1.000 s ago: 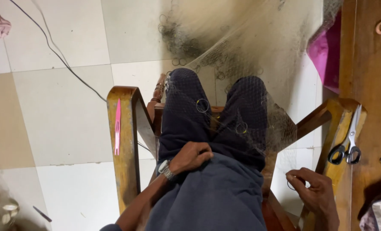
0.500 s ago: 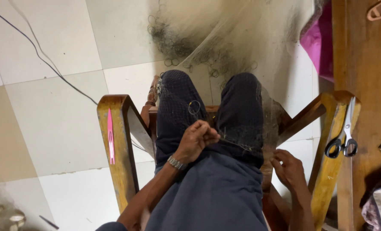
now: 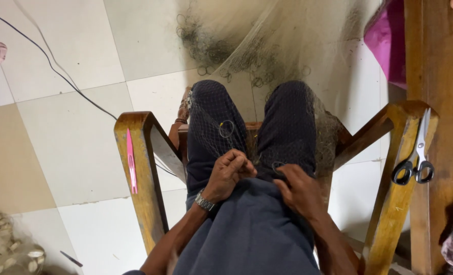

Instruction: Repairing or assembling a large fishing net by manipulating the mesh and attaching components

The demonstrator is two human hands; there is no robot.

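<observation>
I sit in a wooden chair [image 3: 137, 168] with a fine fishing net [image 3: 267, 61] draped over my dark-trousered knees and spilling onto the tiled floor. My left hand [image 3: 229, 173], with a watch on its wrist, is closed and pinches the net mesh on my left thigh. Beside it, my right hand [image 3: 297, 191] grips the net over my right thigh. Small metal rings [image 3: 226, 128] hang along the net.
A pink netting needle [image 3: 131, 160] lies on the left armrest. Black-handled scissors [image 3: 415, 153] rest on the right armrest. A wooden cabinet [image 3: 440, 76] stands at right with pink cloth [image 3: 384, 35] beside it. A dark cable [image 3: 58, 76] crosses the floor tiles.
My right hand came up from beside the chair onto my lap and took hold of the net. My left hand shifted forward along the thigh, gathering mesh.
</observation>
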